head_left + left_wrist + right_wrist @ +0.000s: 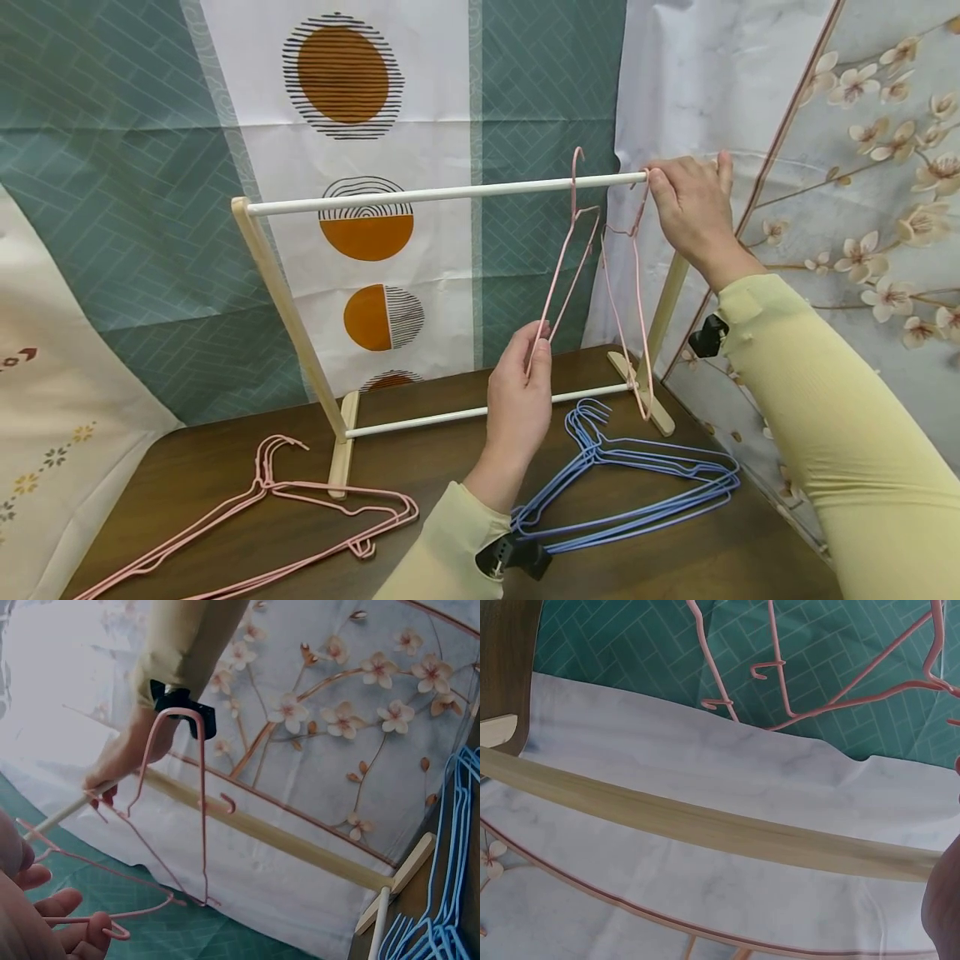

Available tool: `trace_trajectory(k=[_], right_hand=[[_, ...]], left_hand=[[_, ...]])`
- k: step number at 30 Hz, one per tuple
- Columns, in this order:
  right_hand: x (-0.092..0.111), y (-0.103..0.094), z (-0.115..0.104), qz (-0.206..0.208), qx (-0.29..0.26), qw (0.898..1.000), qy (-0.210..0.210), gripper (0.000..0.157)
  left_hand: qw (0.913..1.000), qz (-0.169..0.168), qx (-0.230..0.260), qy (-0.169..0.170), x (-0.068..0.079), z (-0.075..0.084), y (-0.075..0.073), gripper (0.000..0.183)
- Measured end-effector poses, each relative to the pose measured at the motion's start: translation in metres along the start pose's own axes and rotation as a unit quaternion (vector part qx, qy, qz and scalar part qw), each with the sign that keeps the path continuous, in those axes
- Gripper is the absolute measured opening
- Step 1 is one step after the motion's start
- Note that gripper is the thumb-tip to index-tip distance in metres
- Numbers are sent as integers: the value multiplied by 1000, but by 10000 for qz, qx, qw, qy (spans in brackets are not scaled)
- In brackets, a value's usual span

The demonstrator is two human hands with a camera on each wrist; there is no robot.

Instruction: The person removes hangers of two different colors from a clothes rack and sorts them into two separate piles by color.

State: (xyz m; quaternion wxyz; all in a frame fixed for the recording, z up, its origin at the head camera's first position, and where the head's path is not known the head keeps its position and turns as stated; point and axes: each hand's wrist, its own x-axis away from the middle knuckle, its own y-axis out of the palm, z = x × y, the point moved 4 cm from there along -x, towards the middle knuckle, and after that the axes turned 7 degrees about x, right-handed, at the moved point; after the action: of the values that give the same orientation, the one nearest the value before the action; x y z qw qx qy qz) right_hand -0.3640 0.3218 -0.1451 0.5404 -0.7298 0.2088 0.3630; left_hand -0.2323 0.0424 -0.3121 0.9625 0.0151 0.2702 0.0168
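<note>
My left hand (517,404) holds a pink clothes hanger (553,282) by its lower end, thumb along the wire. The hanger stands tilted, and its hook overlaps the white top rail (450,193) of a small clothes rack. Another pink hanger (640,292) hangs from the rail near the right end. Beside that hanger's hook my right hand (697,208) grips the rail's end, its fingers curled over in the left wrist view. In the right wrist view, the pink hanger (885,696) shows small notched hooks, with the wooden upright (705,831) running below it.
Several pink hangers (341,485) lie stacked on the dark wooden table (450,533) at the left. Several blue hangers (592,454) are piled at the right, in front of the rack's lower white bar (420,423). Patterned cloths hang behind and at both sides.
</note>
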Motion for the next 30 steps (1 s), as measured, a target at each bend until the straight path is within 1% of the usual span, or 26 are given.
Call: trace_trajectory(k=[7,11,15,19,23,27,30], right_hand=[[0,0,0,-72,27,10000,37,53],[0,1,-1,-92,49,9999,32,53],[0,1,0,-98,56,9999,33,54],[2,3,1,-82,50,9999,31,53],[3,5,0,-81,47,10000,7,53],[1,5,0,-117,70,9999,-4,54],[-2,4,1,-105,89,9999,4,54]], left_hand=[[9993,-41,360,78,2,2,-23,28],[9986,-49,528,34,3,4,-38,30],[9981,-3,610,30,4,3,-54,31],[9976,-64,681,62,6,2,-72,31],[9961,-191,860,27,8,0,-94,31],[9940,-318,1046,-101,12,-2,-122,33],[9930,-454,1068,-213,14,-4,-144,33]])
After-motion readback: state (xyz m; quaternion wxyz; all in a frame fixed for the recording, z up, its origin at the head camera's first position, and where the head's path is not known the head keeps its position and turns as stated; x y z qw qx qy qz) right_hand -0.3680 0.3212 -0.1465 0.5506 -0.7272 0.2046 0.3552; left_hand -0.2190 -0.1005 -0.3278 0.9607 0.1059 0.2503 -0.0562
